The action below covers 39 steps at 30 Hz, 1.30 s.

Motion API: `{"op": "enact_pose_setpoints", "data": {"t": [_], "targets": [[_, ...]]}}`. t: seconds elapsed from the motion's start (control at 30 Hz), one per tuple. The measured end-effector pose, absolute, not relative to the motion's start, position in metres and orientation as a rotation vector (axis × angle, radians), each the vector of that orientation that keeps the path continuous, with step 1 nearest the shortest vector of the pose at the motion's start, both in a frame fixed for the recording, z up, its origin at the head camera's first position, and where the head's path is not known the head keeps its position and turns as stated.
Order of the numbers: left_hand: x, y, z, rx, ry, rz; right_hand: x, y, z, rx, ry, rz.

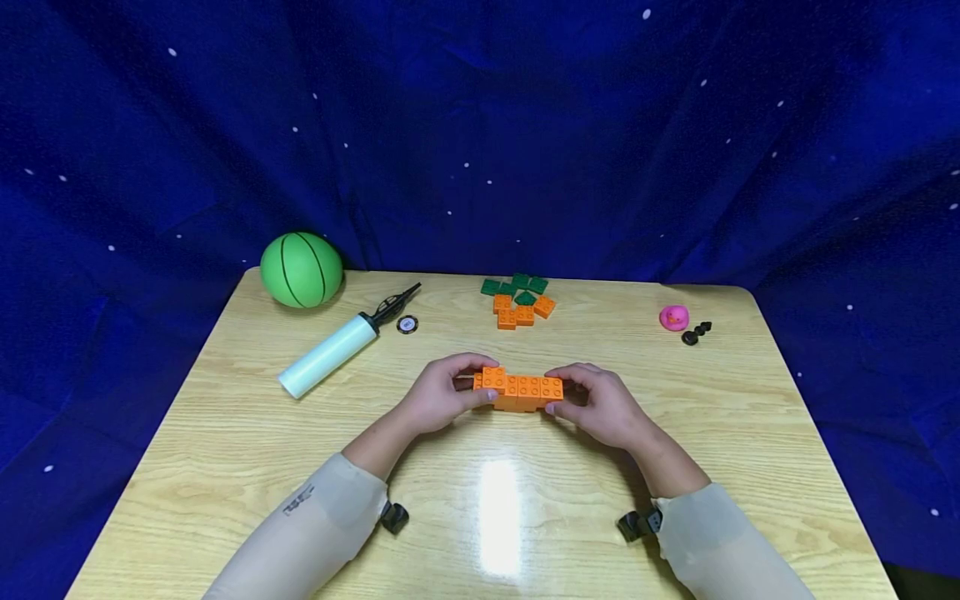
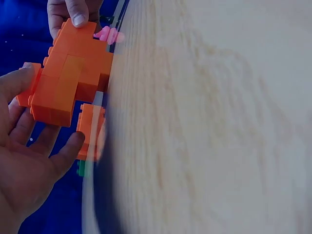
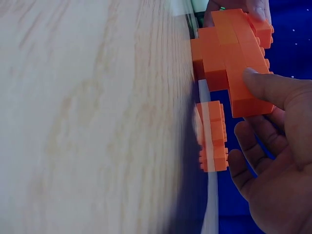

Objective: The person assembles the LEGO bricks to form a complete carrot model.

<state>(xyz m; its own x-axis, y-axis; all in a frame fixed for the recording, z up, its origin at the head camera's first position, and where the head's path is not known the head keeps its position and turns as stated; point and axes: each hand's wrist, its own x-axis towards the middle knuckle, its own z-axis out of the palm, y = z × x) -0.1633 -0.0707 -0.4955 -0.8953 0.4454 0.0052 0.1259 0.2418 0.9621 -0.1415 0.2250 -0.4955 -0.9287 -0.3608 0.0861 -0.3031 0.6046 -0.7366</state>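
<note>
Between two hands [image 1: 441,395] [image 1: 604,405], one brick assembly [image 1: 522,390]

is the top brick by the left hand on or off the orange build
On: the top brick sits atop the orange build near its left end, its studs above the neighbouring row.

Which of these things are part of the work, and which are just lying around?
Part of the work:
orange brick build, held by left hand and right hand
probably the loose orange bricks and green pieces

Apparently just lying about:
green ball
pump
round chip
pink toy
small black object
</note>
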Motion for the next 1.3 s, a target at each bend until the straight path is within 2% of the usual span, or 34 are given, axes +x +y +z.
{"op": "enact_pose_setpoints", "data": {"t": [0.4,0.83,1.3], "targets": [[-0.1621,-0.0674,-0.4958,0.505,2.225,1.733,-0.1417,0.2253,-0.494,-0.563,2.742,-1.243],[-0.1693,-0.0705,-0.4953,0.64,2.395,1.616,-0.142,0.2243,-0.4934,-0.552,2.738,-1.236],[-0.1698,-0.0697,-0.4931,0.646,2.405,1.535,-0.1427,0.2245,-0.494,-0.547,2.738,-1.251]]}}
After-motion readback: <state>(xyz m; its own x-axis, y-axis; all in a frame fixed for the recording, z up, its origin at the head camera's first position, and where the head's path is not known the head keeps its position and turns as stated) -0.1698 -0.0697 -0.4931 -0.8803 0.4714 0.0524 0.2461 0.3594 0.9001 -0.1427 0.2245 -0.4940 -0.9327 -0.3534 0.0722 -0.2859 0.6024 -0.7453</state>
